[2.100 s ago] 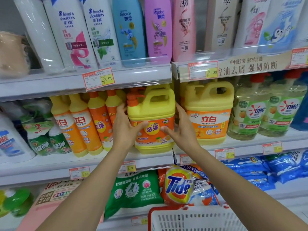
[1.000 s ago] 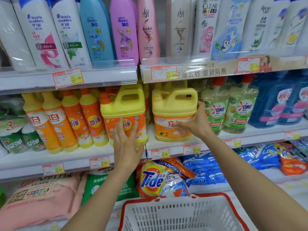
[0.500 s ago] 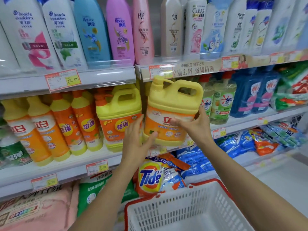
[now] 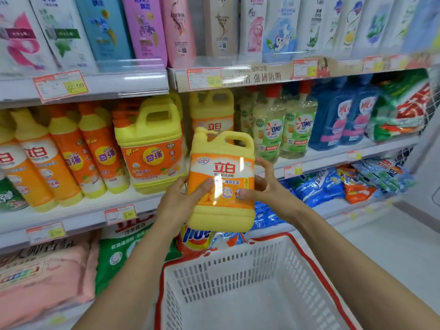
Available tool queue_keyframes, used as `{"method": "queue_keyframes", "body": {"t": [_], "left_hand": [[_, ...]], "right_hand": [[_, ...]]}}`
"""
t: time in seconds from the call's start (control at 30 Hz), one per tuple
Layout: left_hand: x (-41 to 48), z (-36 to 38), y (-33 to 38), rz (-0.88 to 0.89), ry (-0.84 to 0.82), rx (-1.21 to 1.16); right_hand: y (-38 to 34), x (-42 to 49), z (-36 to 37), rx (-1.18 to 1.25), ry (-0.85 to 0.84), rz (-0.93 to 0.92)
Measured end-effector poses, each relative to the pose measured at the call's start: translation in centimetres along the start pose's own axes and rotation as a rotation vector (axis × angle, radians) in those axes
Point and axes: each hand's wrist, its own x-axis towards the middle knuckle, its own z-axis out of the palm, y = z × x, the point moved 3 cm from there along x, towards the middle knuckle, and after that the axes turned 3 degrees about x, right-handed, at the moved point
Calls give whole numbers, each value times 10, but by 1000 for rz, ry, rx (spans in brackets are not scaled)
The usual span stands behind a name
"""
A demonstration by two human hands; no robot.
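Observation:
A yellow detergent jug (image 4: 222, 182) with an orange label and a moulded handle is held upright in the air, in front of the middle shelf and above the basket. My left hand (image 4: 177, 201) grips its left side, thumb across the label. My right hand (image 4: 264, 184) grips its right side, thumb on the label and fingers behind. A white plastic shopping basket (image 4: 297, 265) with a red rim sits below the jug and appears to hold nothing.
The middle shelf (image 4: 78, 210) carries another yellow jug (image 4: 151, 148), orange bottles (image 4: 66, 153), a jug further back (image 4: 212, 110), green pump bottles (image 4: 283, 129) and blue bottles (image 4: 340, 120). Shampoo bottles stand on the top shelf. Detergent bags, among them a Tide bag (image 4: 197, 239), lie on the bottom shelf.
My hands left the first jug, took the jug to its right off the shelf and brought it down and toward me, over the basket. The view has turned right.

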Motion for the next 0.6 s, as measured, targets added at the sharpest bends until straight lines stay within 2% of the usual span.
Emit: {"method": "queue_keyframes", "body": {"t": [0.07,0.13,0.23,0.37,0.6], "left_hand": [[-8,13,4,-106,-17,-110],[-12,27,9,-179,-36,-145],[-17,44,14,-215,-85,-168],[-36,66,21,-171,-193,-280],[-48,94,33,-236,-17,-379]], "right_hand": [[6,-10,-13,-49,-155,-28],[7,-18,-24,-104,-226,-59],[4,-26,-42,-79,-164,-99],[0,-29,-71,-3,-11,-64],[0,-30,-96,38,15,6]]}}
